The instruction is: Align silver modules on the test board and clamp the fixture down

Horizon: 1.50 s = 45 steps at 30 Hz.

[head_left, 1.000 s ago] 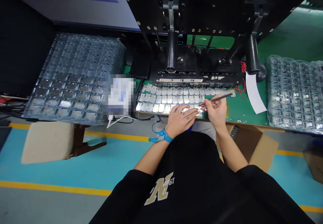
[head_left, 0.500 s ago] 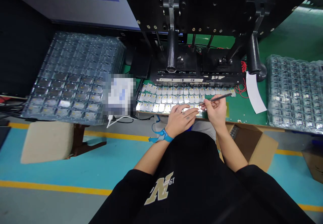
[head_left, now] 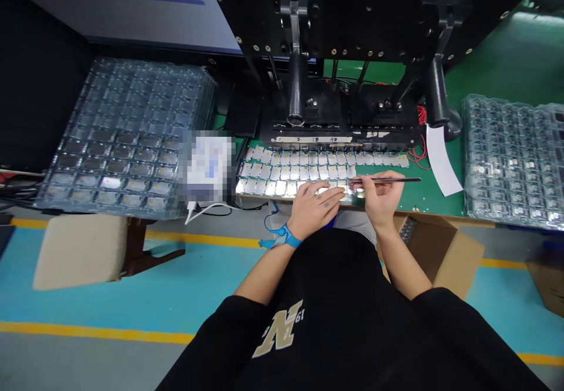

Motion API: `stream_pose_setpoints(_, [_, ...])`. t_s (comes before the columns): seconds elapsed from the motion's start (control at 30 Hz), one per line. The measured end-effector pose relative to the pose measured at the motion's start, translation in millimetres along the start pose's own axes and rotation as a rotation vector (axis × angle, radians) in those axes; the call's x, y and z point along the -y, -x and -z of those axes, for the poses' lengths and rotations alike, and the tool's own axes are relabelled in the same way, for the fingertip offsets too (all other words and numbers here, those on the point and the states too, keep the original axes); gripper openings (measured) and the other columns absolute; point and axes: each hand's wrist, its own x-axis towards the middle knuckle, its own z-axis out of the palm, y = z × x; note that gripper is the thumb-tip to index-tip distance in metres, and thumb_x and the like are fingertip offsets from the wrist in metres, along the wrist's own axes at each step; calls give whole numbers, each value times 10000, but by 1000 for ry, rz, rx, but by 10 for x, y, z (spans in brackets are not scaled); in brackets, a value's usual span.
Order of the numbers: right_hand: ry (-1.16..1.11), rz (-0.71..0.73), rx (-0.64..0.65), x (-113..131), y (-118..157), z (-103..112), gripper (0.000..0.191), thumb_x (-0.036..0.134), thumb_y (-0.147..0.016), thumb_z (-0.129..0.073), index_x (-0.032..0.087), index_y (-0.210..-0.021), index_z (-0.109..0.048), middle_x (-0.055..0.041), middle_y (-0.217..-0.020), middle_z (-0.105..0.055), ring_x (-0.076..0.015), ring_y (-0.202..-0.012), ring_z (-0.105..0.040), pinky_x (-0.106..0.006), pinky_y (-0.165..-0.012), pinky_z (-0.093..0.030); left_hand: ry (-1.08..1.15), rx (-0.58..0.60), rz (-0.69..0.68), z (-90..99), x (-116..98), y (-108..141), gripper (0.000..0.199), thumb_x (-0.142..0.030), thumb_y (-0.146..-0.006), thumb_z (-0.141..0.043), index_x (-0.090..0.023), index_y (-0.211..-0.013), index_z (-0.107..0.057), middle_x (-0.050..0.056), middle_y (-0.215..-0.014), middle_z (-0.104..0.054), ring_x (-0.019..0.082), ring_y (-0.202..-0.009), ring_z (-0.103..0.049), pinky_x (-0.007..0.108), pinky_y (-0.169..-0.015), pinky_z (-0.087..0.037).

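Right hand (head_left: 382, 194) pinches tweezers (head_left: 388, 179) just beside the left hand (head_left: 315, 204), lying open on rows of chips (head_left: 295, 172); stacked trays (head_left: 123, 144) flank the chips.

Right hand (head_left: 379, 194) holding tweezers (head_left: 388, 179), left hand (head_left: 315, 206) on rows of metal modules (head_left: 299, 172)

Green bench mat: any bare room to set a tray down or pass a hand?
Bare green mat lies right of the right hand and its tweezers, bordered by the white paper strip and the clear tray stack. More green lies behind that stack. Crowded: the rows of chips under the left hand, up against the black press fixture.
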Motion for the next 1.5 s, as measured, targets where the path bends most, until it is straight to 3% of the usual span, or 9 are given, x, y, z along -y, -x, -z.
stream_pose_setpoints(0.33, [86, -75, 61, -100, 298, 171, 348, 366, -846, -733, 249, -978, -433, 23, -813, -717, -163, -667, -731, -312, -653, -636, -1, -20, -23, 5, 23, 14, 267, -318, -973, -571, -297, -1214, -684, -7, -1239, -727, 225, -1119, -604, 424, -922, -378])
stream_pose_setpoints(0.83, [209, 66, 99, -242, 343, 216, 274, 275, -866, -723, 237, -1005, -489, -7, -856, -725, -168, -719, -746, -299, -679, -634, -23, -95, -46, 1, 6, -11, 223, -292, -957, -603, -263, -1156, -699, -23, -1212, -738, 215, -1080, -610, 404, -890, -396])
stream_pose_setpoints(1.5, [247, 77, 83, -235, 348, 207, 259, 345, -876, -710, 235, -971, -496, -18, -826, -709, -177, -683, -736, -312, -638, -639, -6, -32, -2, -11, 8, 7, 237, -315, -969, -578, -282, -1172, -698, -14, -1218, -734, 213, -1107, -606, 415, -923, -397])
